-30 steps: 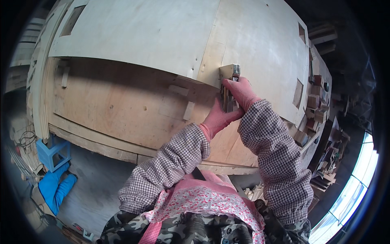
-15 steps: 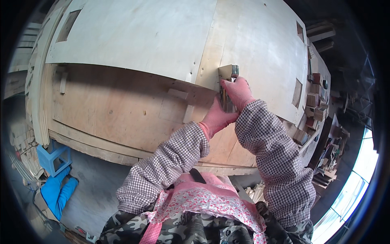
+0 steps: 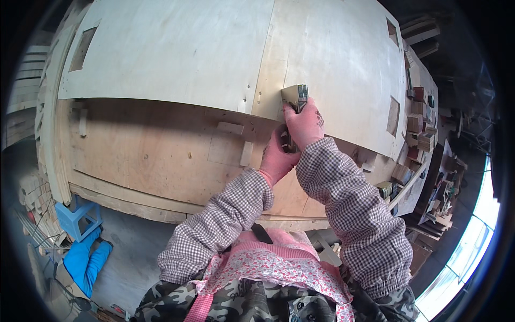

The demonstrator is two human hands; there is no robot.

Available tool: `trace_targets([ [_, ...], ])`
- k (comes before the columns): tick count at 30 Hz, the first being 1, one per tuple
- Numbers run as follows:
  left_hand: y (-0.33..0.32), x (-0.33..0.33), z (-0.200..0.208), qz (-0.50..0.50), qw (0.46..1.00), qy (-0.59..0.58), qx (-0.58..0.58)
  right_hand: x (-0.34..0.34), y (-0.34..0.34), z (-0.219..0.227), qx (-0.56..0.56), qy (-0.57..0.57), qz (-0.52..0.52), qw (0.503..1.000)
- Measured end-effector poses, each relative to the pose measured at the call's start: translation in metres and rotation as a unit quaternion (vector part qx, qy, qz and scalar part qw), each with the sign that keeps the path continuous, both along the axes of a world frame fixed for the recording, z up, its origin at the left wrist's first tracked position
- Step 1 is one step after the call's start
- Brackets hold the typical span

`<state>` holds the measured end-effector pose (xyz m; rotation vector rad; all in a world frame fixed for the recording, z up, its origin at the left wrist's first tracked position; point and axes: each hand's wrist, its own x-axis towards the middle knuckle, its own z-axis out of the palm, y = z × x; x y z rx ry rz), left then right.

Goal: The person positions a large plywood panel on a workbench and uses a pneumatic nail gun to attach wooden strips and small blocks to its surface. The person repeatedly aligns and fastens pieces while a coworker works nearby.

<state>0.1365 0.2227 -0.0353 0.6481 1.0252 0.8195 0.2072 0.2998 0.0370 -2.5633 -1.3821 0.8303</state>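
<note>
Two pink-gloved hands meet just right of the frame's centre, below a small, boxy block with a tan face and a dark banded end (image 3: 294, 95). The right hand (image 3: 306, 122) is the nearer: its fingers are closed about the lower part of the block, the thumb along its left side, with the tan face and banded end jutting out above, toward the top of the frame. Below and to the left, the left hand (image 3: 278, 159) is curled round a narrow dark piece (image 3: 290, 144), thumb and fingers only slightly apart. Whether that piece joins the block is hidden by the gloves. The visible line from piece to block runs roughly up and down the frame.

The block's upper part overlaps the lower edge of a broad, pale plywood panel (image 3: 204, 51) filling the upper frame; whether they touch I cannot tell. Under the panel's edge, a brown plywood board (image 3: 155, 158) spans the middle, carrying short wooden blocks (image 3: 230, 127) left of the hands.
</note>
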Motion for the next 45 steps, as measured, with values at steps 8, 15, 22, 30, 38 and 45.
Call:
trace_targets([
  [8, 0.014, -0.013, 0.035, -0.021, 0.994, -0.101, -0.035, 0.027, 0.031, -0.009, 0.042, 0.145, -0.081, 0.985],
  [15, 0.01, -0.01, 0.04, 0.068, 0.942, -0.312, -0.105, 0.03, 0.051, -0.005, 0.021, 0.202, -0.059, 0.977],
  [22, 0.013, -0.005, 0.028, 0.027, 0.981, -0.178, -0.074, 0.02, 0.058, 0.001, -0.03, 0.14, -0.02, 0.989],
  [30, 0.022, -0.007, 0.036, 0.019, 0.981, -0.183, -0.064, 0.024, 0.058, -0.003, -0.015, 0.172, -0.048, 0.984],
  [38, 0.023, -0.011, 0.045, 0.018, 0.979, -0.186, -0.083, 0.023, 0.052, -0.006, 0.019, 0.162, -0.048, 0.985],
  [45, 0.023, -0.009, 0.04, 0.014, 0.977, -0.19, -0.095, 0.025, 0.061, -0.002, -0.039, 0.139, -0.013, 0.989],
])
